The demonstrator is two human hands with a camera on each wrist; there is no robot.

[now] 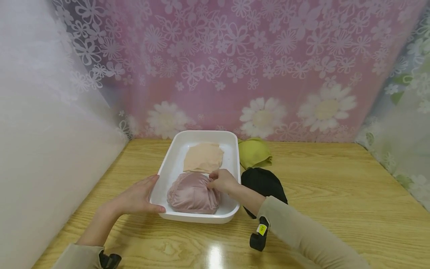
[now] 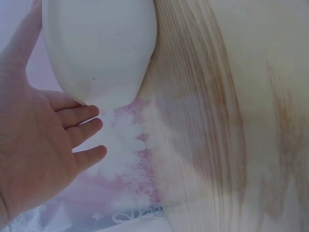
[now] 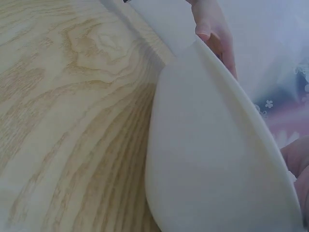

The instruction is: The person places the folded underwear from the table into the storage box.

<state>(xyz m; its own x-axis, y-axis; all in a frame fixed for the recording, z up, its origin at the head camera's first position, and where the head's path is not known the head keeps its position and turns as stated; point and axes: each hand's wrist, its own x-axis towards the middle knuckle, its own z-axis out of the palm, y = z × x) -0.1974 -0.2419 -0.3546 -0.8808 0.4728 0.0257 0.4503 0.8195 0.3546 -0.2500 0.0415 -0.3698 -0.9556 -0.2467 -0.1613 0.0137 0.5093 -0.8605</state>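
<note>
A white tray (image 1: 235,194) stands on the wooden table. In its near half lies a folded pink satin bra (image 1: 193,194) with lacy edges. The fingers of my right hand (image 1: 223,181) are curled at the bra's right edge, with thumb and forefinger pinching the cloth. My left hand (image 1: 139,196) rests against the tray's near left corner, its thumb over the front rim. In the left wrist view, the straight, spread fingers of the left hand (image 2: 48,130) lie alongside the tray's outer wall (image 2: 104,53). Behind the bra is a flat peach-coloured folded garment (image 1: 203,157).
Right of the tray, a yellow-green garment (image 1: 254,152) lies toward the back. A black garment (image 1: 263,183) is in front of it, partly hidden by my right forearm. Flower-patterned curtains (image 1: 215,67) close off the back and sides of the wooden table (image 1: 322,186).
</note>
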